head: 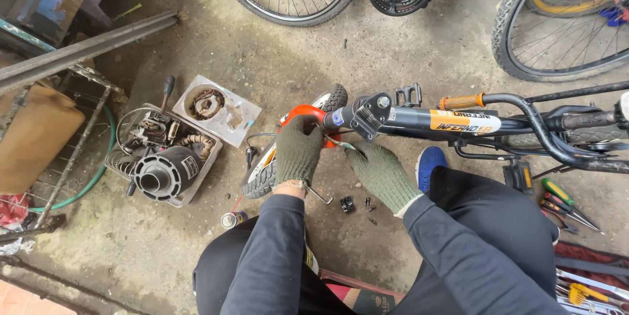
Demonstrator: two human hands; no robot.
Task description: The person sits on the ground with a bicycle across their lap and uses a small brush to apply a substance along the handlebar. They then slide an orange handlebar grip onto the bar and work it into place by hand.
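Mid-frame, the gloved left hand wraps closed around the orange fender over the small front wheel. The right hand, just right, pinches a thin cable; the frame tube runs rightward.

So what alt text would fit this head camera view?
Two gloved hands, left hand and right hand, work at the orange mudguard over the small bicycle's front wheel on a concrete floor, with tools nearby.
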